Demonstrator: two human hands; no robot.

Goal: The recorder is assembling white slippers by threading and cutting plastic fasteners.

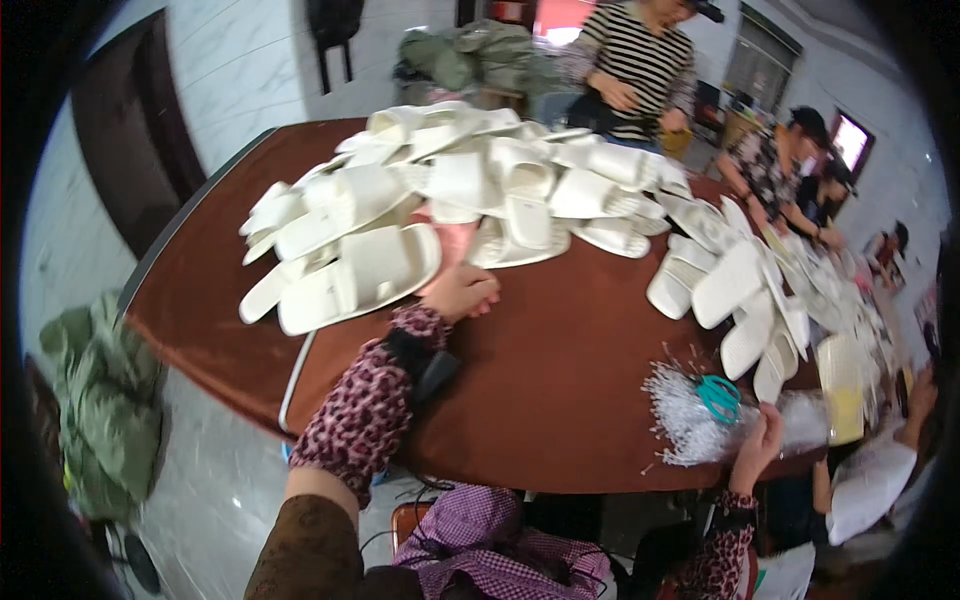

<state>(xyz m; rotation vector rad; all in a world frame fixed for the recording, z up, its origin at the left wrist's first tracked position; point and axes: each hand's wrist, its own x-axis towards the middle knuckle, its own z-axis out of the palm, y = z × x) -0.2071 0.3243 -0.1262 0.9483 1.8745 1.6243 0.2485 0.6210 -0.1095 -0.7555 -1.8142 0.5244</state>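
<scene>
Leopard-print sleeved left hand (460, 293), fingers curled shut, rests beside light, soft white slipper (360, 275) at centre-left; right hand (758, 443) pinches the plastic fastener pile (685, 420).

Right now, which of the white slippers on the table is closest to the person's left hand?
The large white slipper at the front left edge of the pile. Its toe end lies just beside the left hand, while the other slippers lie farther back or to the right.
</scene>
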